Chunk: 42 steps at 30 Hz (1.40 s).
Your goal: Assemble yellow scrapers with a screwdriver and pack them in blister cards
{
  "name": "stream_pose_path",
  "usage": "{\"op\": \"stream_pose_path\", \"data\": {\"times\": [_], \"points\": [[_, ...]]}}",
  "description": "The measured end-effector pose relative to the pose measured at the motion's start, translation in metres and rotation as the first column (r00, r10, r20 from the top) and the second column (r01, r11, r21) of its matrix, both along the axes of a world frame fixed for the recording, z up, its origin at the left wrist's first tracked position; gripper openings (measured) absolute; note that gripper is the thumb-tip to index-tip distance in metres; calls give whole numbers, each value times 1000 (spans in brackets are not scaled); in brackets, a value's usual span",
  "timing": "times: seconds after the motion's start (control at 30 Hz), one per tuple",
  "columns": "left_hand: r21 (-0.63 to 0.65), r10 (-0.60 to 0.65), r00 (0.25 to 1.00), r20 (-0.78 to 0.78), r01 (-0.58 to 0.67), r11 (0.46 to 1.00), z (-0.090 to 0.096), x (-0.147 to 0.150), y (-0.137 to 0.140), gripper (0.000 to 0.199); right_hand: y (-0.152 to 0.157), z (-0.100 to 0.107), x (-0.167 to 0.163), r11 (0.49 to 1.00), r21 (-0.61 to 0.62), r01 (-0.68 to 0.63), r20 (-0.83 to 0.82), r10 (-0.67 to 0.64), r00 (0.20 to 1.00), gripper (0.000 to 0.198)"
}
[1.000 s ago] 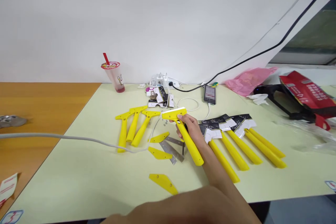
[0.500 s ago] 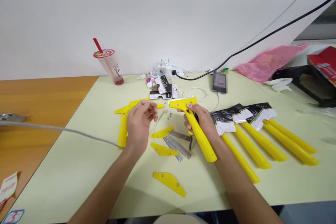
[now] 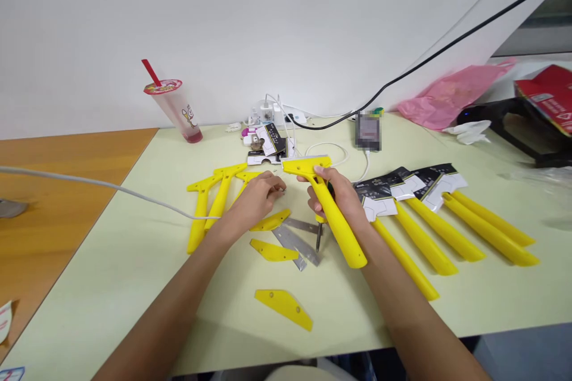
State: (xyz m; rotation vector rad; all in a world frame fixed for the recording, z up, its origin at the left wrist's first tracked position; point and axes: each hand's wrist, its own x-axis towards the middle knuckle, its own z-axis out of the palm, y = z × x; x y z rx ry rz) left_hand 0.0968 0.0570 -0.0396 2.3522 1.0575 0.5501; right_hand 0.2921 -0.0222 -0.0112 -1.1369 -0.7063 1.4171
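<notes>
My right hand [image 3: 337, 190] is closed round a yellow scraper [image 3: 337, 220], its thumb on the head, where a metal blade edge shows along the top. The same hand also holds a screwdriver [image 3: 319, 238], whose shaft points down below the fingers. My left hand [image 3: 261, 197] reaches down to the table, its fingertips pinched together over the spot of several small screws. A tiny dark bit shows at the tips; whether it is held is unclear. Yellow cover plates [image 3: 273, 250] with holes and flat metal blades [image 3: 297, 245] lie between the hands.
More yellow scraper handles [image 3: 197, 220] lie behind my left forearm. Several carded scrapers [image 3: 424, 235] lie at the right. Small boxes and cards [image 3: 270, 146], a power strip [image 3: 295, 114] and a plastic cup [image 3: 172, 110] stand along the wall. A grey cable [image 3: 111, 184] crosses the left side.
My left hand has moved right and down onto the place of the loose screws, uncovering the scraper handles at the left. My right hand still holds the scraper and screwdriver; the view has shifted slightly.
</notes>
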Motion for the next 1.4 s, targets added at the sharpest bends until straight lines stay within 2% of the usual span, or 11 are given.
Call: {"op": "stream_pose_path", "data": {"times": [0.33,0.47,0.7,0.8,0.9,0.97,1.07,1.13,1.2,1.33,1.4], "points": [[77,-32,997,69,26,997,-18,-3,2,19,2,-4,-4,1000,27,-11,13,11,1000,36],[88,-55,996,75,48,995,-20,-4,0,20,3,-8,-3,999,47,-25,-9,25,1000,31],[107,-3,999,39,-1,994,-27,-1,-3,17,3,-11,-3,998,36,-57,-9,57,998,31],[90,47,994,98,-56,994,-29,0,-2,16,5,-13,-2,999,26,-45,-9,46,999,29],[32,172,957,234,-185,982,-24,-1,0,12,8,-15,0,996,-23,-85,0,85,996,29],[-55,262,907,329,-259,964,-18,-3,3,8,9,-16,-1,995,-41,-94,7,95,995,29],[-199,367,802,471,-309,930,-7,-9,6,9,9,-17,-2,996,-61,-69,68,74,995,29],[-247,411,720,558,-329,911,-2,-12,7,12,9,-18,-3,994,-77,-71,138,82,987,31],[-234,401,685,608,-328,915,2,-13,4,13,9,-19,-3,994,-79,-79,184,93,979,32],[-134,287,741,607,-261,956,6,-10,-7,11,11,-23,-3,992,-89,-85,202,101,974,29],[-160,280,730,623,-232,959,6,-6,-12,8,13,-26,-3,992,-108,-67,195,88,977,28]]}}
